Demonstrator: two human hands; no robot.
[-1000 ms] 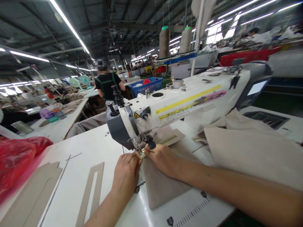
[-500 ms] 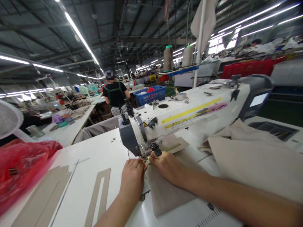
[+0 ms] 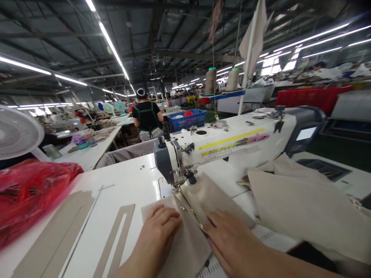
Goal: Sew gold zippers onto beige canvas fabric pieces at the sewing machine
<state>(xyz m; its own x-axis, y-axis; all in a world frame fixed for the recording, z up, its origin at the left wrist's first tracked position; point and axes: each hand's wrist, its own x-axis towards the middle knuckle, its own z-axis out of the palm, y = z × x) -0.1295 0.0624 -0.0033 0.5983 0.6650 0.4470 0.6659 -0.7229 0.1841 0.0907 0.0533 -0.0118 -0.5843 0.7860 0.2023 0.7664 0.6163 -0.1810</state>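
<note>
A beige fabric piece (image 3: 185, 247) lies under the needle area of a white sewing machine (image 3: 232, 144), with a zipper-like strip (image 3: 191, 210) with metallic glints running down its middle. My left hand (image 3: 162, 229) rests on the left half of the cloth, fingers laid over it and slightly bent. On the other side of the strip, my right hand (image 3: 228, 235) has its fingers closed at the fabric's edge; the fingertips are partly hidden. The presser foot (image 3: 176, 187) stands just beyond both hands.
Flat beige pieces (image 3: 55, 231) and a slotted strip (image 3: 116, 239) lie left on the table, near a red plastic bag (image 3: 31, 197) and a white fan (image 3: 20, 131). More beige fabric (image 3: 304, 208) is heaped right. A person (image 3: 146, 116) stands ahead beside a blue crate (image 3: 187, 119).
Both hands have come back from the needle toward me and moved apart. The fabric now lies spread out with the strip showing between them. The camera view has shifted slightly.
</note>
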